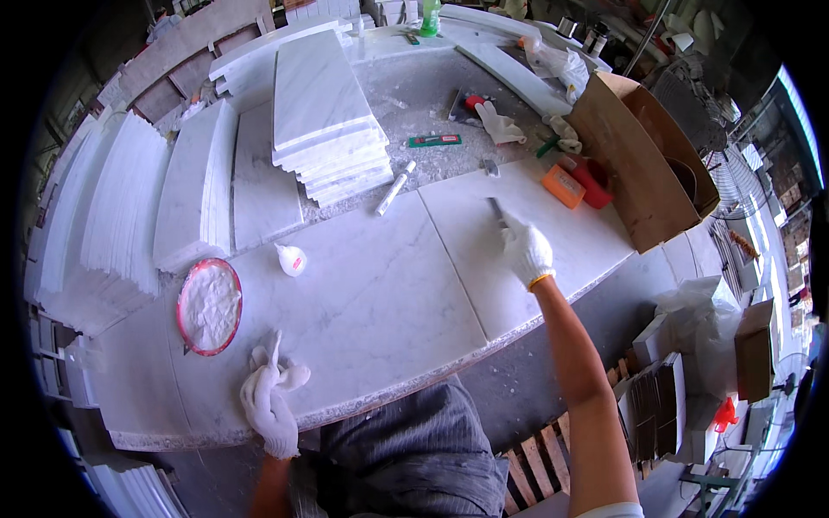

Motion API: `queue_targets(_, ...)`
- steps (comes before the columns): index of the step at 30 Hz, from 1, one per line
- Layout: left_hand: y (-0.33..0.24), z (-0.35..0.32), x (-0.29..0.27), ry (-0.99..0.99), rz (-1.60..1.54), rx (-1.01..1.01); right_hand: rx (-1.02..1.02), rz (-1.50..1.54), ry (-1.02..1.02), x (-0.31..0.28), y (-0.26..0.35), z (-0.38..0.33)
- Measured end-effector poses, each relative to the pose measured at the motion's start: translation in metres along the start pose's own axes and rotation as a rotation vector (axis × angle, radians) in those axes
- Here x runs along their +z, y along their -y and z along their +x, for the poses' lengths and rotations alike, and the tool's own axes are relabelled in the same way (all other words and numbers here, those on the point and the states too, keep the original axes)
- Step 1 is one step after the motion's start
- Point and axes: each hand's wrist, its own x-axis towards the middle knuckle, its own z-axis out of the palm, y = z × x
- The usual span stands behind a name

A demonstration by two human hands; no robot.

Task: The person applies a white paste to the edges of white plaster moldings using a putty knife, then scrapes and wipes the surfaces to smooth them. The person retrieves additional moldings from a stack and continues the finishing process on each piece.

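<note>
My right hand (527,252), in a white knit glove, is closed on a small flat grey blade (495,208) over the right-hand marble slab (561,250). My left hand (269,404), also gloved, rests at the near edge of the larger marble slab (380,285). Its forefinger points away from me and the thumb stands apart; nothing shows in it. Beyond that hand lies a round red-rimmed container (210,306) filled with white paste. A small white squeeze bottle (291,260) lies on the slab, and a white marker-like tube (396,188) is farther off.
Stacked marble tiles (324,95) stand at the back, with more rows (125,190) at the left. A cardboard box (643,155), an orange box (563,186) and a red container (596,180) are at the right. A green blade packet (434,140) and loose gloves (499,123) lie farther back.
</note>
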Motion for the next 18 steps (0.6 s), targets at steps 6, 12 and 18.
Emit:
queue_targets(6,-0.011,0.006,0.003,-0.001,0.030,0.001,0.286,0.000,-0.136,-0.011,-0.035,0.035)
queue_targets(12,-0.012,0.006,-0.001,-0.003,0.042,0.002,0.004,0.092,-0.073,0.020,0.023,0.023)
queue_targets(18,-0.018,0.012,-0.001,0.021,0.051,0.062,-0.017,0.118,-0.010,0.004,0.003,0.037)
